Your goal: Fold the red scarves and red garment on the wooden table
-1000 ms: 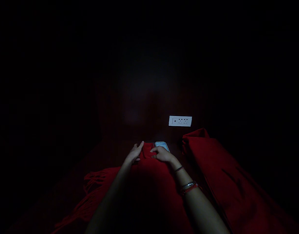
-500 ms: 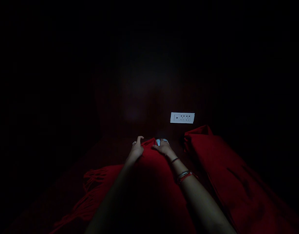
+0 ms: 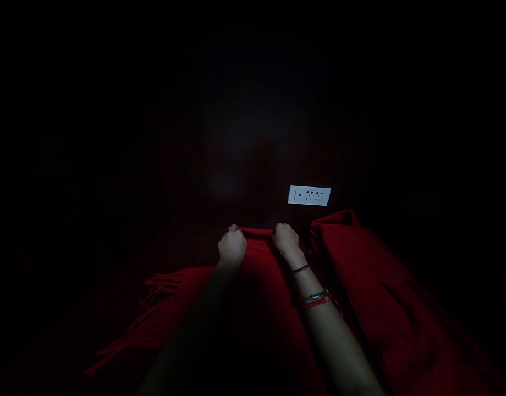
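A red fringed scarf [image 3: 261, 280] stretches away from me across a dark surface, its tassels spread out at the left. Both fists grip its far edge, which is pulled straight between them. My left hand [image 3: 232, 247], with a ring on a finger, is closed on the far left corner. At the far right corner my right hand [image 3: 286, 241] is closed on the cloth, with bracelets around the wrist and forearm. The fingertips of both hands are hidden from me.
To the right lies a second red cloth [image 3: 368, 275], folded in layers. A white socket plate [image 3: 309, 195] is set in the dark wall behind. The surroundings are too dark to make out.
My fingers have closed on the scarf's far edge, and my hands have moved slightly apart and away from me. The pale, phone-like object by my right hand no longer shows.
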A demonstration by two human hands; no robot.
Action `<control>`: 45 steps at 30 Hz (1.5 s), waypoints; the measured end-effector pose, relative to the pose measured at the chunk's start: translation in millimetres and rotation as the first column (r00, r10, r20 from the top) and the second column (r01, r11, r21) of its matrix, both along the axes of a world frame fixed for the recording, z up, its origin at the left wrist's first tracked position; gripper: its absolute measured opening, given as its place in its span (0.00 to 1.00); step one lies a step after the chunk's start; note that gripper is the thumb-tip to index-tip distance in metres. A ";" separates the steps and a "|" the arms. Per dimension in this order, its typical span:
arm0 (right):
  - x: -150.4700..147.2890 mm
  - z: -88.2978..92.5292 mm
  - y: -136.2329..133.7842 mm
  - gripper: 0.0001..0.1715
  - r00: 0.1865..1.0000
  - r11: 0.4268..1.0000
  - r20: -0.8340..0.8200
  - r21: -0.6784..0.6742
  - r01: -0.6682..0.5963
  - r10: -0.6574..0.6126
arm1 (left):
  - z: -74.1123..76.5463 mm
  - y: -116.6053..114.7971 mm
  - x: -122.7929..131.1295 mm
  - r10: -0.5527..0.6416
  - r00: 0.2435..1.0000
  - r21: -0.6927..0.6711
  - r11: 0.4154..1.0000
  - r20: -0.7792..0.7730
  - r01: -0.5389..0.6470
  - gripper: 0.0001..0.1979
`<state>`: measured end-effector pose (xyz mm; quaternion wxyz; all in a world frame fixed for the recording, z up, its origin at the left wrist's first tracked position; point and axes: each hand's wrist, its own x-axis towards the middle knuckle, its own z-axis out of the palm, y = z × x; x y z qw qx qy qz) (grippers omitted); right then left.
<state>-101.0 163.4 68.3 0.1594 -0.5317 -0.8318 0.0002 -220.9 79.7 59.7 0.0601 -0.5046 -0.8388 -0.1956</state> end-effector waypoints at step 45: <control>1.2 -24.1 19.7 0.20 0.995 0.978 -0.076 -0.204 0.042 -0.059 | -5.7 3.0 -16.3 0.111 0.986 -0.230 0.970 0.125 -0.080 0.15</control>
